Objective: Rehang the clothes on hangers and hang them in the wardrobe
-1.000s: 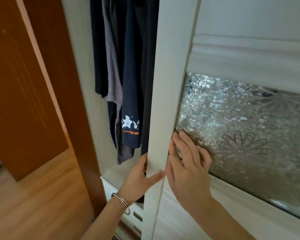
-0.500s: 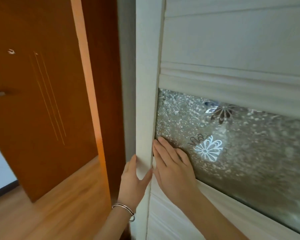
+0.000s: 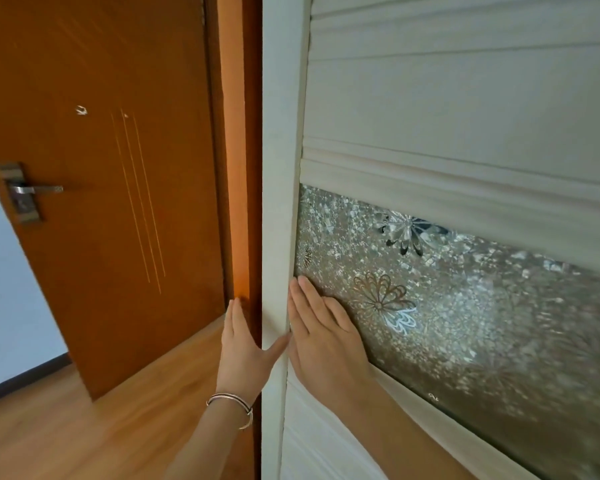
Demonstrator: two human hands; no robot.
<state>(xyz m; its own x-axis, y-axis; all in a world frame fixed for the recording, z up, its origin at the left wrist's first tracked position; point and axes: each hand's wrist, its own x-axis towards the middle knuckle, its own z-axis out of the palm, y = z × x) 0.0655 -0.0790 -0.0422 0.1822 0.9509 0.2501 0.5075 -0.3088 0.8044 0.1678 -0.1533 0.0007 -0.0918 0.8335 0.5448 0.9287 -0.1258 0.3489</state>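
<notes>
Orange-brown wooden door (image 3: 111, 188) with metal lever handle (image 3: 25, 190) at left; light wood-plank floor (image 3: 84, 427) lower left; pale wall (image 3: 4, 306) with dark skirting at far left.

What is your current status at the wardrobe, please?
Left hand open, wrapped on the sliding door's edge. Right hand flat on the patterned glass panel. Wardrobe looks shut; no clothes visible. Nothing in the way.

Wardrobe door (image 3: 447, 109) on the right; room door (image 3: 111, 168) stands left, behind its edge.
</notes>
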